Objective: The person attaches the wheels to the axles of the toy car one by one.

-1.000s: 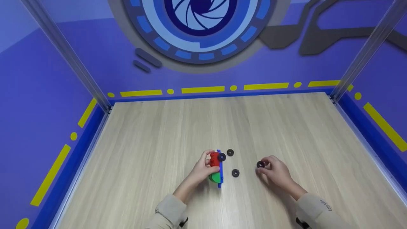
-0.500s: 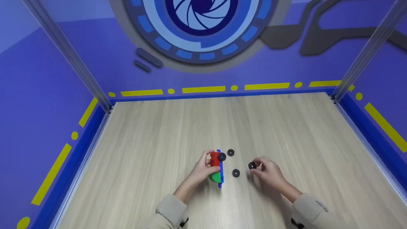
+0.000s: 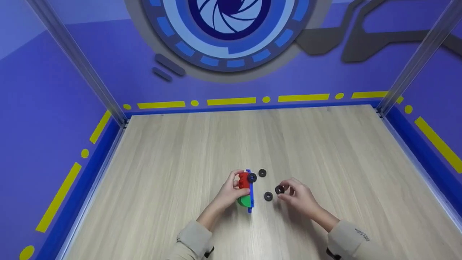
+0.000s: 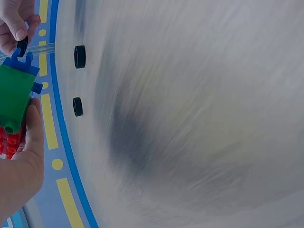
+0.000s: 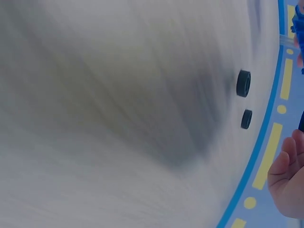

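Note:
My left hand [image 3: 230, 192] grips a toy car built of blocks, with a red studded block [image 3: 244, 180], a green block [image 4: 17, 92] and a blue base [image 3: 251, 195]. The car is tipped so its base faces right, and one black wheel [image 3: 252, 177] sits on that side near its far end. My right hand [image 3: 298, 195] pinches another black wheel [image 3: 279, 189] between thumb and fingers, to the right of the car. In the left wrist view the wheel in my right fingers shows beyond the blue end of the car.
Two loose black wheels lie on the wooden table between the hands, a farther wheel [image 3: 262, 173] and a nearer wheel [image 3: 268, 196]. Blue printed panels [image 3: 231, 86] wall the table [image 3: 180, 151] at the back and both sides.
My right hand has moved left with its wheel, closer to the car and the loose wheels. The left hand and the car have stayed in place.

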`<state>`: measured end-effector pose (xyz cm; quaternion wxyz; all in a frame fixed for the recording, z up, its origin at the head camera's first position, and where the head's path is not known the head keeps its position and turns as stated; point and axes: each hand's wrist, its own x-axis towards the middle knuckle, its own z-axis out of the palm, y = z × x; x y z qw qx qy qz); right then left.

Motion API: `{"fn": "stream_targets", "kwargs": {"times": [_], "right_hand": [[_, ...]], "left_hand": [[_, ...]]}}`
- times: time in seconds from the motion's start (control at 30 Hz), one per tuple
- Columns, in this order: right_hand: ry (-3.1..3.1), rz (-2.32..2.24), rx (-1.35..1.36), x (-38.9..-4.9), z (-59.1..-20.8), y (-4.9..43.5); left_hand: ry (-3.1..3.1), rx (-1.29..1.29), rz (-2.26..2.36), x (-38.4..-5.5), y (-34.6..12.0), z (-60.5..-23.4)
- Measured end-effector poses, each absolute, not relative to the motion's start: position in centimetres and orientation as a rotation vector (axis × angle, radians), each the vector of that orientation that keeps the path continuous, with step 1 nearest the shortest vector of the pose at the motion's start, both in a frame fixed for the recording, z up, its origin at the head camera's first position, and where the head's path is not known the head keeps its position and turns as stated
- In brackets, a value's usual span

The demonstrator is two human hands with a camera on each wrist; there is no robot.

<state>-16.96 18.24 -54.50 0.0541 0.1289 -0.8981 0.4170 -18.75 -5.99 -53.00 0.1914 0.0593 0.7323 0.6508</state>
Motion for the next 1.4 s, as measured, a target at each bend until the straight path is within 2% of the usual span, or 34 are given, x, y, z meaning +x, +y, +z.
{"fn": "stream_targets", "kwargs": {"times": [0.73,1.1,1.4], "right_hand": [[-2.638,1.306,0.695,-15.3,-53.1,15.5],[-2.586,1.284,0.834,-15.1,-53.2,14.8],[-2.629,1.228,0.858,-14.8,-52.9,14.4]], "left_hand": [[2.076,0.176,1.809,-18.7,-5.8,-53.0],[2.070,0.187,1.803,-17.4,-5.7,-49.6],[2.048,0.201,1.833,-18.2,-5.5,-51.8]]}}
